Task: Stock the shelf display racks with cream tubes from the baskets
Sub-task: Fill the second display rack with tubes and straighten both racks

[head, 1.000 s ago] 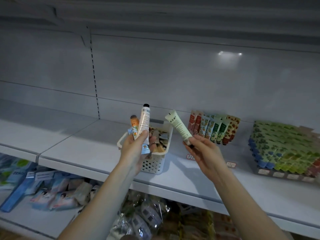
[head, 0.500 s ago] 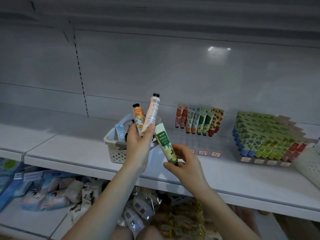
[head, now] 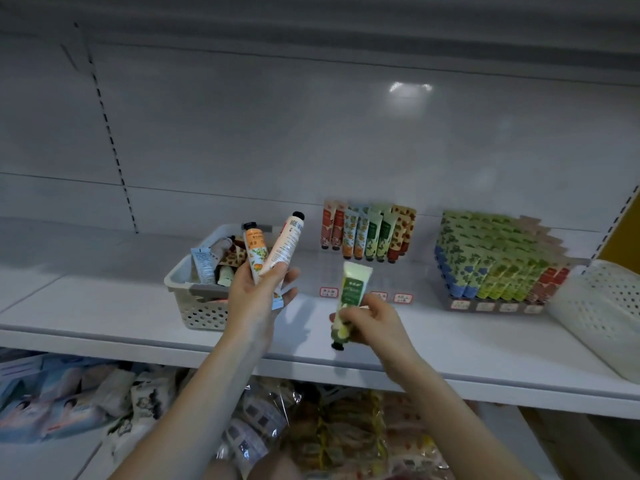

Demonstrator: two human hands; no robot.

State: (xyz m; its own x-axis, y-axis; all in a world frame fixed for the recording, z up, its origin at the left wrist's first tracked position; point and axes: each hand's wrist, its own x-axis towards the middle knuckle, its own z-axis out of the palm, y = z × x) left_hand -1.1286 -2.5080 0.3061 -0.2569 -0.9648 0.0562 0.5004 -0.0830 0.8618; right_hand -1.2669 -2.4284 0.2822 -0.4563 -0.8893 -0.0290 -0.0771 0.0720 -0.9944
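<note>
My left hand (head: 256, 299) grips two cream tubes upright beside the white basket (head: 194, 306): an orange-print tube (head: 255, 251) and a pale pink tube (head: 285, 245), both with black caps up. My right hand (head: 372, 323) holds a green and white tube (head: 351, 292) by its lower end, black cap pointing down, above the shelf (head: 104, 310). Behind it stands a clear display rack (head: 367, 296) with a short row of tubes (head: 369, 232) at its back. More tubes lie in the basket.
A second rack (head: 498, 268), packed with green, blue and red tubes, stands to the right. Another white basket (head: 606, 313) sits at the far right edge. The shelf below holds packaged goods (head: 69, 403). Price labels (head: 329, 292) line the rack front.
My right hand has turned the green tube cap-down and shifted it right, toward the front of the clear rack. My left hand still holds its two tubes near the basket.
</note>
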